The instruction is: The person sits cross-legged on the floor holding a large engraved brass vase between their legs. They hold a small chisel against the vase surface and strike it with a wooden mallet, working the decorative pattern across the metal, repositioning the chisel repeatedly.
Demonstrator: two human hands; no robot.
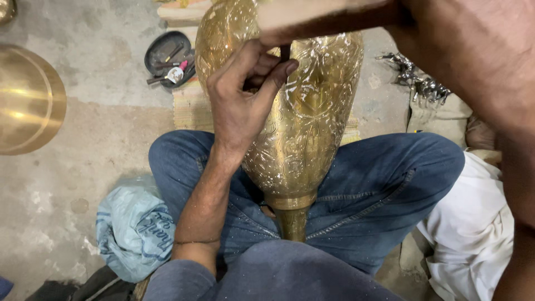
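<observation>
The left hand (239,106) pinched a thin punch (285,53) tight against the brass vase (304,134) on the lap. The right hand (479,50) was blurred; its grip was unclear. Carving seemed underway; a careful tap was needed next.

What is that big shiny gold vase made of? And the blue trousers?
The vase looks like brass: yellow-gold, gleaming, with leafy patterns cut into its surface and bright specks scattered over it. It could be another yellow metal. The trousers look like denim: blue woven cloth with stitched seams. The left hand pinches a thin dark tool, probably metal, against the vase.
</observation>
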